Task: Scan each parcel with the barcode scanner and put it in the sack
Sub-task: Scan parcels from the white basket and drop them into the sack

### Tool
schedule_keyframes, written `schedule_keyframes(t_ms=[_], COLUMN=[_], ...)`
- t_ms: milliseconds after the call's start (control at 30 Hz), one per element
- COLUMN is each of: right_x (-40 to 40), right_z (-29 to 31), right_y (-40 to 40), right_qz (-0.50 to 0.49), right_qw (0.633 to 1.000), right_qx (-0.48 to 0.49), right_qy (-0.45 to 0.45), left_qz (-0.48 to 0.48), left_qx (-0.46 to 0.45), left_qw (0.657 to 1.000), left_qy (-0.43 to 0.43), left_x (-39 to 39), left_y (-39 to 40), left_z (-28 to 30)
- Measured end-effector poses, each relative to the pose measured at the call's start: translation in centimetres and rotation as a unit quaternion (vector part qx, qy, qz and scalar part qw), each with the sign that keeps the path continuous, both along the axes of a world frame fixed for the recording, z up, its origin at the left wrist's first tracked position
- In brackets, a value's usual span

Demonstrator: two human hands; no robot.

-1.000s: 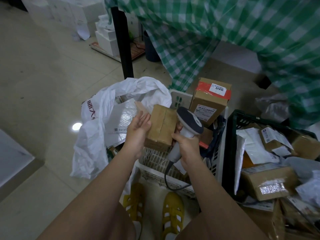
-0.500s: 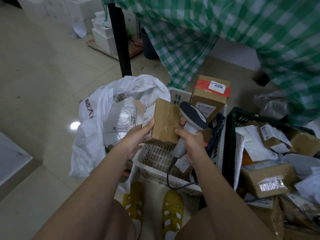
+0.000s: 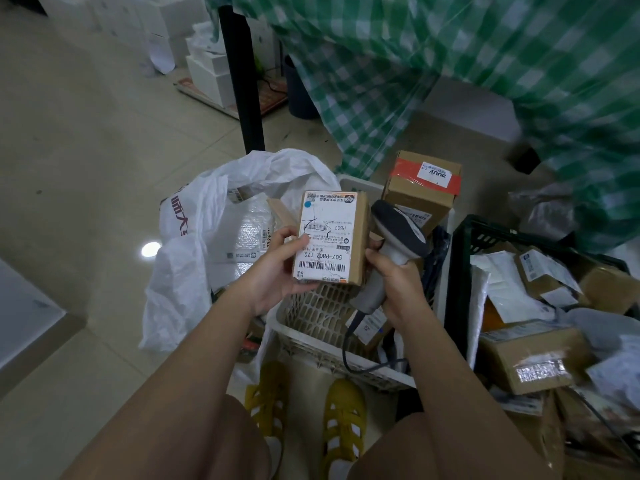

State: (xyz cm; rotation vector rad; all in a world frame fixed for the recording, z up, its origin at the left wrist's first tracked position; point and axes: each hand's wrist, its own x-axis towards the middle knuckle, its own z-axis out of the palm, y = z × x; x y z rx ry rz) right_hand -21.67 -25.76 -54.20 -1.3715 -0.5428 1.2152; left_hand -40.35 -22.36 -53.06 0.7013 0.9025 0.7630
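Note:
My left hand grips a small brown cardboard parcel by its left edge, thumb on the white shipping label that faces me with its barcodes upside down. My right hand holds the grey barcode scanner by its handle just right of the parcel; its dark head points up and away, and the fingertips touch the parcel's right side. The white plastic sack stands open to the left and behind, with padded mailers inside.
A white perforated basket sits under my hands, the scanner cable trailing into it. A taped brown box stands behind. A dark crate at right holds several parcels. A black table leg and green checked cloth lie ahead.
My left hand has turned the parcel so that its labelled face is toward me instead of its plain taped side. The scanner stayed beside it in my right hand.

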Motion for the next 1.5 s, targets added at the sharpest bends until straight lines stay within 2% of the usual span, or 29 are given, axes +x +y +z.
schedule_keyframes(t_ms=[100, 333, 467, 567, 633, 700, 767, 833, 933, 1000, 1167, 1300, 1367, 1433, 1500], right_x=[0.0, 1.0, 1.0, 0.5, 0.1, -0.4, -0.9, -1.4, -1.9, -2.0, -1.9, -1.6, -1.5, -1.5, -1.5], right_z=[-0.1, 0.5, 1.1, 0.8, 0.5, 0.2, 0.1, 0.2, 0.0, -0.2, 0.2, 0.5, 0.4, 0.6, 0.7], right_y=[0.0, -0.2, -1.0, -1.1, -0.8, -0.6, -0.4, -0.2, 0.0, 0.0, 0.0, -0.3, -0.4, -0.6, -0.9], right_qz=[0.008, -0.062, 0.046, 0.123, 0.133, 0.111, 0.073, 0.038, 0.003, -0.005, -0.026, 0.030, 0.060, 0.091, 0.104], right_qw=[1.000, 0.997, 0.994, 0.987, 0.983, 0.984, 0.990, 0.994, 0.996, 0.996, 0.995, 0.993, 0.985, 0.965, 0.959], right_qx=[-0.009, -0.006, 0.004, -0.038, -0.064, -0.069, -0.057, -0.037, -0.035, -0.041, -0.047, -0.037, -0.031, -0.024, -0.007], right_qy=[-0.008, -0.046, -0.099, -0.093, -0.105, -0.119, -0.107, -0.092, -0.080, -0.080, -0.084, -0.111, -0.159, -0.245, -0.264], left_qz=[0.000, 0.000, -0.081, -0.118, -0.090, -0.008, 0.105, 0.143, 0.131, 0.126, 0.010, -0.033, -0.003, 0.041, 0.073], left_qx=[0.019, 0.107, 0.132, 0.140, 0.155, 0.163, 0.128, 0.081, 0.035, 0.057, 0.063, 0.086, 0.091, 0.084, 0.075], left_qw=[0.999, 0.970, 0.947, 0.945, 0.942, 0.941, 0.941, 0.942, 0.966, 0.969, 0.991, 0.982, 0.978, 0.970, 0.965], left_qy=[0.038, 0.218, 0.281, 0.273, 0.282, 0.295, 0.296, 0.291, 0.220, 0.207, 0.118, 0.162, 0.188, 0.224, 0.242], left_x=[-0.1, -1.0, -1.1, -0.6, -0.5, -0.5, -0.3, 0.1, 0.6, 0.8, 0.8, 0.8, 0.7, 0.4, 0.2], left_y=[0.1, 0.5, 0.5, 0.5, 0.6, 0.6, 0.9, 0.9, 0.8, 0.3, 0.1, 0.0, 0.1, 0.5, 0.7], left_z=[-0.3, -1.2, -1.3, -1.0, -0.9, -1.0, -1.2, -1.1, -1.3, -1.0, -1.4, -1.5, -1.8, -1.9, -1.9])
